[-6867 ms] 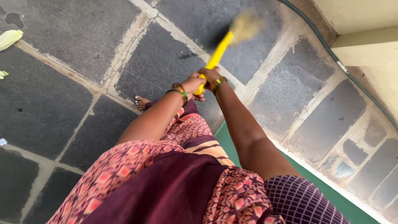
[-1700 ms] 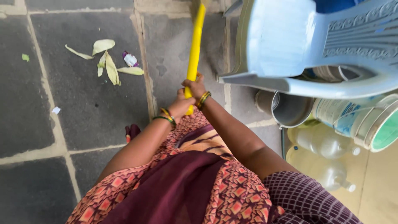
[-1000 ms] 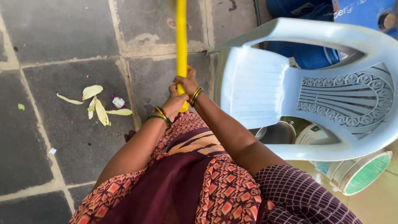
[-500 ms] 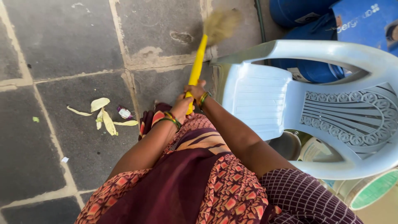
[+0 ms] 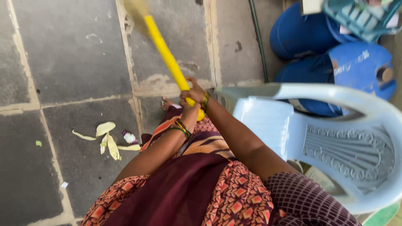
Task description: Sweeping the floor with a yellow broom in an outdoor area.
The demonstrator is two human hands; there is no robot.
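Note:
Both hands grip the yellow handle of a broom (image 5: pixel 167 58) in front of my waist. My right hand (image 5: pixel 193 91) is the upper one and my left hand (image 5: pixel 191 112) sits just below it, near the handle's end. The handle slants up and to the left, and its blurred straw head (image 5: pixel 135 9) is at the top edge over the dark stone floor. A small heap of pale leaf scraps and a wrapper (image 5: pixel 109 140) lies on the floor to the left of my left arm. My bare foot (image 5: pixel 166 103) shows beneath the hands.
A pale blue plastic chair (image 5: pixel 326 138) stands close on my right. Behind it are blue drums (image 5: pixel 331 62) and a teal crate (image 5: pixel 362 14). A dark hose (image 5: pixel 258 42) runs along the floor by the drums. A green-topped bucket (image 5: pixel 383 213) peeks out at the bottom right.
The broom has swung from pointing up and right near the chair to slanting up and left. The view has shifted, so the chair sits lower and the blue drums show more.

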